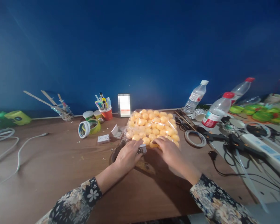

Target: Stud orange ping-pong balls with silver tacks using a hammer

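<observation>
My left hand (128,155) is closed around a small white cardboard box (143,148) with small shiny metal pieces showing in it; what they are is too small to tell. My right hand (170,152) is just right of the box, fingers loosely stretched toward it, with nothing visible in them. Behind both hands lies a clear plastic bag of yellow balls (151,124). Beneath my left hand is a dark curved object (115,153), mostly covered. A brown wood-like piece (146,167) lies below the box.
Left of the bag are another small box (103,138), an opened white box (117,132), tape rolls (84,129) and a cup of pens (105,112). To the right are bottles (211,118), a tape roll (195,138), glue guns (241,144), cables and a power strip (266,149).
</observation>
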Motion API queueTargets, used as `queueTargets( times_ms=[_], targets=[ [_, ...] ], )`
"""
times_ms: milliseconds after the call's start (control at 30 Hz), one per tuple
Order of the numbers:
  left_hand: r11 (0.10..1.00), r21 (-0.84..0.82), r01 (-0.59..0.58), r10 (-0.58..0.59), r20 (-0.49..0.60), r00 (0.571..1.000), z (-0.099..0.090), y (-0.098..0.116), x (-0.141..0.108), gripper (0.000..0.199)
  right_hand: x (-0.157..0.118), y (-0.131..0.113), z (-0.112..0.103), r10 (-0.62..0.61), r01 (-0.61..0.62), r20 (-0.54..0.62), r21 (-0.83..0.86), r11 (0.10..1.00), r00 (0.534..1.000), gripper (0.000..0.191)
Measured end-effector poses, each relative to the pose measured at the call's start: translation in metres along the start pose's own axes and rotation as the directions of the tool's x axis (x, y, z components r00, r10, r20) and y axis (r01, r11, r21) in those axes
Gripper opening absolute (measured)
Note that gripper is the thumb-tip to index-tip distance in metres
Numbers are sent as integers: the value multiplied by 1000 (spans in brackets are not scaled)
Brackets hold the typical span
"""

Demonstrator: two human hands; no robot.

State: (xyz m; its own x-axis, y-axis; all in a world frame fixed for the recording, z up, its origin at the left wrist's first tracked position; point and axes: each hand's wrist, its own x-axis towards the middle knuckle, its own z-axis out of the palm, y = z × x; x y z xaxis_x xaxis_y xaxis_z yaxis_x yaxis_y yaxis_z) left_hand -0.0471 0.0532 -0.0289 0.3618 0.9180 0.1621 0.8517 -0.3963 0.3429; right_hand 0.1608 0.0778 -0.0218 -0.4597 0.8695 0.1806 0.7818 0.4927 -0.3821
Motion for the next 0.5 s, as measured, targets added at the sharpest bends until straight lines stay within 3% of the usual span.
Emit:
queueTargets(
  times_ms=[133,267,400,467,500],
  targets=[
    [1000,12,-28,28,52,998,6,5,4,47,6,8,2,8,-10,-12,-136,991,1000,18],
    [999,-4,-32,32,46,998,0,4,3,51,9,15,3,0,2,7,-185,983,1000,24],
    [1000,16,-27,29,-141,990,-13,-9,10,26,11,19,2,-39,41,13,-271,962,999,17],
    [994,108,-6,30,-224,974,-18,-20,20,27,14,21,1,-46,48,13,-315,948,999,16],
    [987,158,2,30,-205,978,-19,-26,26,34,16,23,0,-43,44,10,-329,943,999,18]
  ],
)
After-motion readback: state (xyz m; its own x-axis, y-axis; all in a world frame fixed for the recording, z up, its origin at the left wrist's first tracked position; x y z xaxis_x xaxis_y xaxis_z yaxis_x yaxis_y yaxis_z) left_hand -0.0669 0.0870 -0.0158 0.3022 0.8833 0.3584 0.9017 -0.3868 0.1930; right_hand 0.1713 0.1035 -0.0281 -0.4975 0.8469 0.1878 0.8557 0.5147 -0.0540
